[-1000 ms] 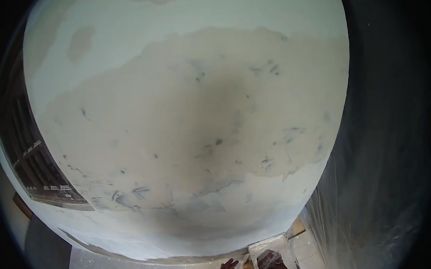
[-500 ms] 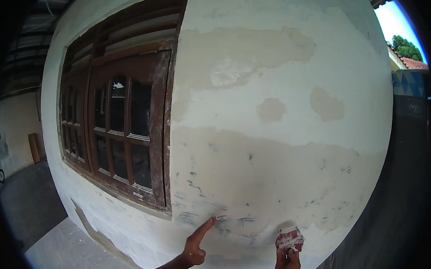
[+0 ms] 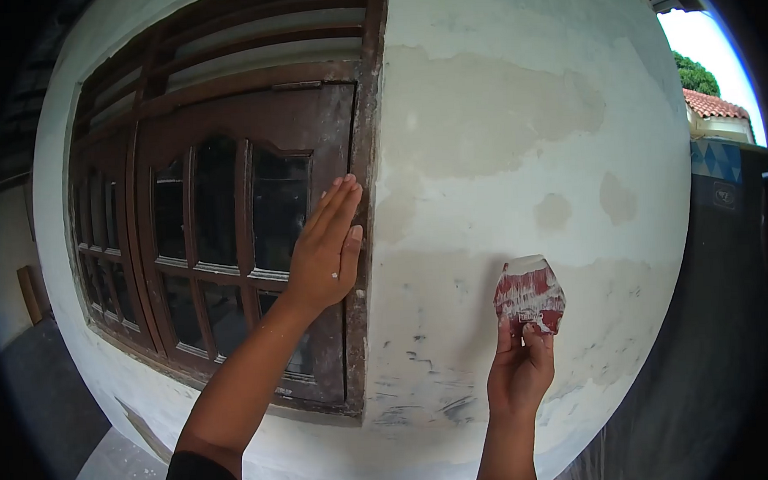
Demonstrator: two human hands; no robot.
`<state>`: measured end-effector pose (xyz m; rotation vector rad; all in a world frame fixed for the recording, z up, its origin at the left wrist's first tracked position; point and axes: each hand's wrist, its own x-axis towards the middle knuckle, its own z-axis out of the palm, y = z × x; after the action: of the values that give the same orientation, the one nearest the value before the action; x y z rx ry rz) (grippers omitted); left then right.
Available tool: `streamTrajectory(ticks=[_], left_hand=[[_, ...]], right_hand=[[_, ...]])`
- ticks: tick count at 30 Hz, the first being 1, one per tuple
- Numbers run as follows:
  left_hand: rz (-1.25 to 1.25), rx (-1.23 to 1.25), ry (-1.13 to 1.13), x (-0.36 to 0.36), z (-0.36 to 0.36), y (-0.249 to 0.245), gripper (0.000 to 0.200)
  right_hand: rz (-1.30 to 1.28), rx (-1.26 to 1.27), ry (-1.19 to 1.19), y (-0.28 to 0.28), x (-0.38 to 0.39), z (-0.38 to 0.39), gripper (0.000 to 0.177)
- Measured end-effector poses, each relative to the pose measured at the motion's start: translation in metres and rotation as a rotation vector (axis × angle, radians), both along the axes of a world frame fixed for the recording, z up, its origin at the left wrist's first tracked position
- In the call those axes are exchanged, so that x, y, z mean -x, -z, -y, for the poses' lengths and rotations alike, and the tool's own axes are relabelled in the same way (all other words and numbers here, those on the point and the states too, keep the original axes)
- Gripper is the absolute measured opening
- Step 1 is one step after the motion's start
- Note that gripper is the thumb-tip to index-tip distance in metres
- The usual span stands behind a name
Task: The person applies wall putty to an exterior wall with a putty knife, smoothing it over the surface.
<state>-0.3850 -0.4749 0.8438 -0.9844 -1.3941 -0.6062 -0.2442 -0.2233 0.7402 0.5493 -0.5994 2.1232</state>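
Note:
My right hand [image 3: 521, 375] grips the lower end of a red putty spreader [image 3: 520, 296], its fingers and thumb pinched on it. White putty is smeared over the spreader's face and along its upper edge. Behind it is the wall [image 3: 468, 212], off-white with beige filled patches and dark scuffs lower down. My left hand [image 3: 324, 255] is open, fingers stretched out and pointing up, overlapping the right edge of the brown wooden window [image 3: 330, 149]. A small white speck shows on that hand near the thumb.
Dark glass panes [image 3: 218, 199] fill the window, with wooden slats [image 3: 259, 41] above. On the right stands a dark covered surface [image 3: 723, 253] with a blue patterned strip [image 3: 716, 162] on top. A wooden board [image 3: 29, 295] leans at the far left. A tiled roof [image 3: 713, 106] shows outside.
Both hands have risen in view. My left hand has left the scuffed lower wall for the window's edge, fingers now straightened. The spreader has come up, still in my right hand. The view has shifted.

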Motion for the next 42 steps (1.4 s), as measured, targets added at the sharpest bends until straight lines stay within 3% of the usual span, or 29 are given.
streamTrajectory(ticks=[2,4,6,9,14,16,17,24,42], left_hand=[[-0.034,0.0,-0.04,0.01,0.001,-0.019,0.049],[-0.068,-0.008,-0.085,0.018,0.002,-0.029,0.048],[-0.117,0.003,-0.131,0.026,0.006,-0.039,0.048],[-0.144,0.06,-0.215,0.033,0.012,-0.053,0.047],[-0.176,0.124,-0.216,0.05,0.016,-0.054,0.045],[-0.185,0.128,-0.179,0.058,0.015,-0.054,0.044],[-0.193,0.119,-0.152,0.06,0.015,-0.052,0.044],[-0.22,0.066,-0.074,0.069,0.012,-0.052,0.047],[-0.212,0.066,-0.05,0.071,0.014,-0.052,0.048]], right_hand=[[-0.033,-0.044,0.037,-0.025,0.004,0.015,0.032],[-0.068,-0.097,0.224,-0.047,0.009,0.027,0.022],[-0.063,-0.144,0.307,-0.065,0.014,0.035,0.029],[-0.048,-0.481,0.596,-0.07,0.031,0.046,0.045],[-0.209,-0.682,0.909,-0.084,0.056,0.051,0.046],[-0.285,-1.077,1.614,-0.095,0.053,0.042,0.049],[-0.326,-1.145,1.682,-0.099,0.056,0.04,0.055],[-0.426,-1.358,1.88,-0.126,0.061,0.029,0.055],[-0.677,-1.685,1.809,-0.17,0.079,0.011,0.047]])
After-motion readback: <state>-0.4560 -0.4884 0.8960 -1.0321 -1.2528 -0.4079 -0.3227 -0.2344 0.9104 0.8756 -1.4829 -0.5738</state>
